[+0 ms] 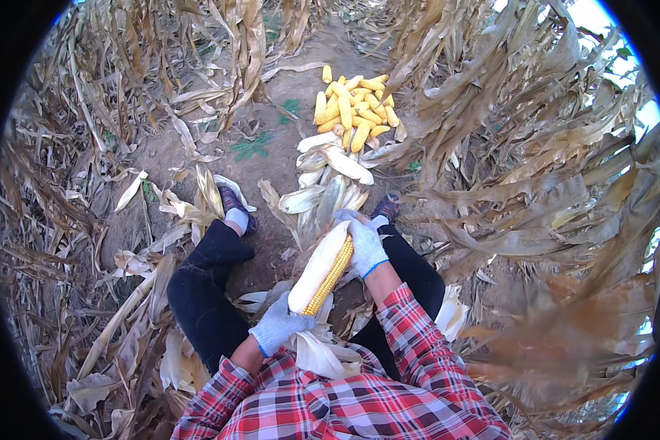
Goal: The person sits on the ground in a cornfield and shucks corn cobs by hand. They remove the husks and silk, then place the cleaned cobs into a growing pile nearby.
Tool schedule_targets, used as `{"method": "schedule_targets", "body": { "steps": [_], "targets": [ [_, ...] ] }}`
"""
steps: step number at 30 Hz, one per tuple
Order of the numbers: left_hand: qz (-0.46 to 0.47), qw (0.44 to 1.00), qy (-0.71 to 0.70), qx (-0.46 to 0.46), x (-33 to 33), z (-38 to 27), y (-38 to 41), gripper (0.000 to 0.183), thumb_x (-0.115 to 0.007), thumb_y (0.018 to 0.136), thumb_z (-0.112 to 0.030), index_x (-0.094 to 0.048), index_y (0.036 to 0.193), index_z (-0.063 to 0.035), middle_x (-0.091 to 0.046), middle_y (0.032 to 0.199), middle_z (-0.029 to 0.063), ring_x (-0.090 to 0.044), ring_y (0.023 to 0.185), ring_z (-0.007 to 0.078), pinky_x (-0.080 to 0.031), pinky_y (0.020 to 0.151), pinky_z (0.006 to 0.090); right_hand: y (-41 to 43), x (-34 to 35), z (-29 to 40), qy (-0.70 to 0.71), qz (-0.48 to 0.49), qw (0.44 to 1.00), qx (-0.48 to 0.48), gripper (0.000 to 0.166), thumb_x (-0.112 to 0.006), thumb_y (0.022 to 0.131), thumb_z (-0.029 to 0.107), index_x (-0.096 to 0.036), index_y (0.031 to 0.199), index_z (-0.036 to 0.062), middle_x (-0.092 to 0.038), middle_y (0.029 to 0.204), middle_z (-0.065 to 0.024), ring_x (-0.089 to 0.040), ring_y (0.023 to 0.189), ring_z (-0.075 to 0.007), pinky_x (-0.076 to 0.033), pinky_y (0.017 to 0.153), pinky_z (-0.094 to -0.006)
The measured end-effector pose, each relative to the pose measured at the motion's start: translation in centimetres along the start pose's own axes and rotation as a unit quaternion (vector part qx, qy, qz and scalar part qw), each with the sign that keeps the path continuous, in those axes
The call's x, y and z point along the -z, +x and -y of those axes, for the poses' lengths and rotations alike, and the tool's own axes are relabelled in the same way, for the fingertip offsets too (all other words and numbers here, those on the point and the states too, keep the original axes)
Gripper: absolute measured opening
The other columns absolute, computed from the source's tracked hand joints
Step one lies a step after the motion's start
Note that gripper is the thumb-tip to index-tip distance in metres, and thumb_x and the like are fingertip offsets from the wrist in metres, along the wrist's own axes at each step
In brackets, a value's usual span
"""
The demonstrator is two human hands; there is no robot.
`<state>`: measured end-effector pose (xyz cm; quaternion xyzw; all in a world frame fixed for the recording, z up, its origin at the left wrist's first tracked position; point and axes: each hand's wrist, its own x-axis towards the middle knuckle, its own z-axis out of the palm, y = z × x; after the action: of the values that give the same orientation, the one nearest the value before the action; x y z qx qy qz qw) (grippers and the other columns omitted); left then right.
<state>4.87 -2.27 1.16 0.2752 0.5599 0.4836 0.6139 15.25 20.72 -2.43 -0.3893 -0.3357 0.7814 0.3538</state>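
Observation:
A partly husked ear of corn [329, 273] lies slanted between my two gloved hands, yellow kernels bare along its right side and pale husk over the rest. My left hand [282, 323] grips its lower end, where peeled husk [325, 352] hangs over my lap. Around its upper end my right hand [364, 242] is closed, some fingers hidden behind the ear. Past my hands, several ears in husk [347, 165] lie between my feet. Beyond them is a heap of husked yellow corn ears [354, 105] on the soil.
Dry standing corn stalks [528, 159] crowd the right side, some leaves reaching near my right leg. More dry stalks and leaves [49, 220] cover the left. Loose husks [184, 368] lie beside my left leg, and a small green weed [251, 147] grows from the bare soil ahead.

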Motion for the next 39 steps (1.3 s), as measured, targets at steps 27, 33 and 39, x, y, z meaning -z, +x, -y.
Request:
{"method": "schedule_targets", "body": {
  "steps": [27, 33, 39],
  "targets": [
    [-0.237, 0.934, 0.236, 0.124, 5.8, 2.0, 1.2, 0.066, -0.074, 0.066, -0.033, -0.052, 0.118, 0.002, -0.063, 0.107, 0.0225, -0.064, 0.096, 0.0309, -0.049, 0.085, 0.0349, -4.0, 4.5, -8.9, -0.631, 0.18, 0.755, -0.005, 0.057, -0.068, 0.08, 0.043, -0.057, 0.115, -0.0005, -0.062, 0.111, -0.0178, -0.057, 0.113, -0.0264, -0.042, 0.096, -0.0359],
    [-0.19, 0.872, 0.437, 0.112, 3.9, -2.6, 1.3, 0.078, -0.075, 0.065, -0.03, -0.045, 0.131, -0.0017, -0.06, 0.116, 0.0235, -0.06, 0.107, 0.0344, -0.047, 0.091, 0.038, -2.7, -0.5, -8.7, -0.204, 0.097, 0.96, -0.163, 0.031, -0.065, 0.086, 0.033, -0.062, 0.095, 0.0029, -0.062, 0.077, -0.0062, -0.058, 0.065, -0.0145, -0.044, 0.057, -0.0286],
    [-0.147, 0.871, 0.446, 0.141, 3.8, -0.8, 2.5, 0.071, -0.071, 0.069, -0.033, -0.046, 0.13, -0.0063, -0.06, 0.117, 0.0217, -0.059, 0.109, 0.0355, -0.047, 0.092, 0.0398, -2.7, -2.2, -7.8, -0.077, 0.107, 0.986, -0.104, 0.013, -0.063, 0.087, 0.017, -0.061, 0.092, 0.0057, -0.06, 0.078, 0.0007, -0.053, 0.064, -0.0081, -0.042, 0.057, -0.024]
  ]
}}
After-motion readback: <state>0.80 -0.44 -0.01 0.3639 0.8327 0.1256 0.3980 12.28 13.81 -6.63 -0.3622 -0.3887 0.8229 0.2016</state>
